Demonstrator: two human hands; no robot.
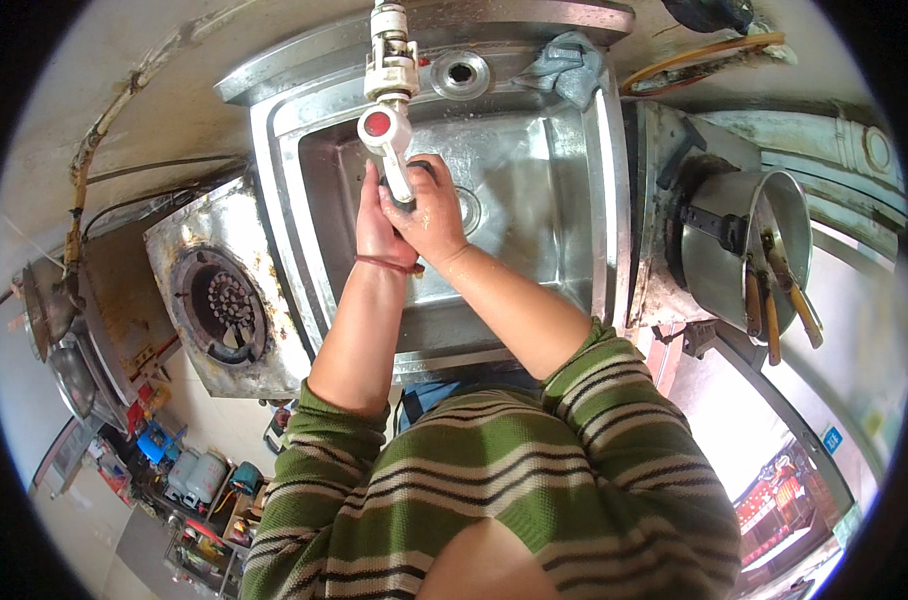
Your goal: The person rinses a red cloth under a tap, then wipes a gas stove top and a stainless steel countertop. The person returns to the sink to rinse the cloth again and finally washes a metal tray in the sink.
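Both hands are over the stainless steel sink (514, 247), directly below a white plastic tap (385, 127) with a red disc on its lever. Between my left hand (377, 226) and my right hand (437, 214) is a small dark object (422, 166), mostly hidden by my fingers and the tap lever. My right hand wraps over it from the right, and my left hand presses against its left side. The skin of my right hand looks wet. A round drain (467, 211) shows in the basin just right of my right hand.
A metal sink strainer (460, 75) and a crumpled grey-blue cloth (572, 69) lie on the sink's back ledge. At the left stands a rusty gas burner (218, 307). On the right, a large metal pot (713, 262) holds several wooden-handled utensils (778, 277).
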